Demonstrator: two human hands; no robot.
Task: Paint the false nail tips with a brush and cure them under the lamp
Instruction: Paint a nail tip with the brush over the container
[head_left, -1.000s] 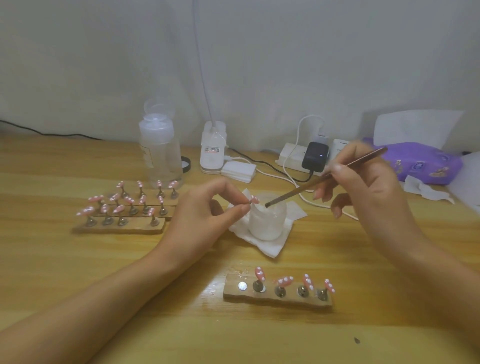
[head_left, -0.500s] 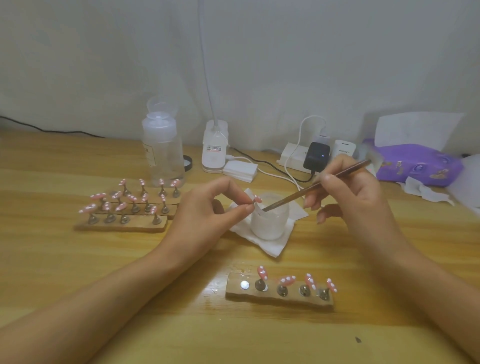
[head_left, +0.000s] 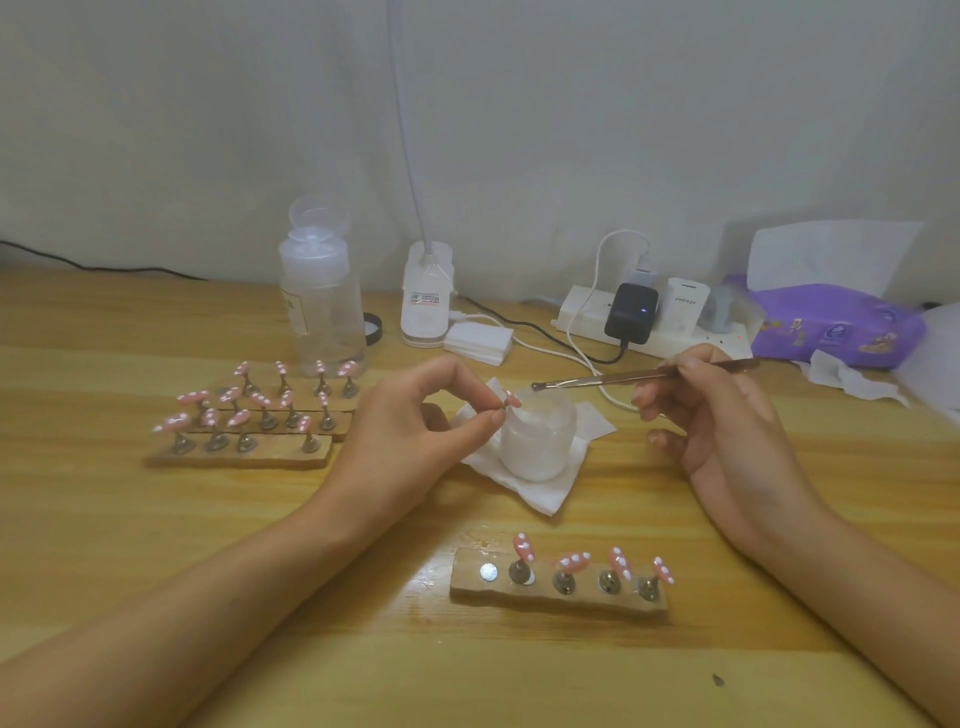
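Left hand (head_left: 415, 415): above the table, thumb and forefinger pinching the small metal stand of one nail tip (head_left: 512, 399); other fingers curled behind.
Nail tip: pink with white dots, pokes out to the right of the left fingertips, over the left rim of the jar (head_left: 540, 441).
Right hand (head_left: 722, 415): gripping the brush (head_left: 618, 378) pen-style between thumb and fingers, right of the jar, off the table.
Brush: thin metal handle, near level, pointing left. Bristle end sits over the jar's far rim, just right of the held nail tip. Touching it or not: cannot tell.
Jar: squat, frosted white, open top, on a folded tissue (head_left: 545, 493), between the two hands.
Near holder (head_left: 558, 597): wooden strip, front centre, closest to the person. Four pink dotted tips on stands fill its right four spots; leftmost spot shows a bare magnet disc (head_left: 488, 572).
Far holders (head_left: 244, 454): wooden strips left of the left hand, rows of pink dotted tips standing on them.
Lamp base (head_left: 423, 312): white, at the back by the wall, gooseneck rising out of view; behind the jar, well apart from both hands.
Bottle (head_left: 322, 312): clear, flip cap open, back left, just behind the far holders.
Pads (head_left: 478, 340): white stack just right of the lamp base.
Power strip (head_left: 654, 332): back right, black adapter and white plugs in it, cables running toward the jar.
Purple pack (head_left: 836, 327): far right, white tissue sticking up from it.
Table (head_left: 130, 545): light wood, carries all of it.
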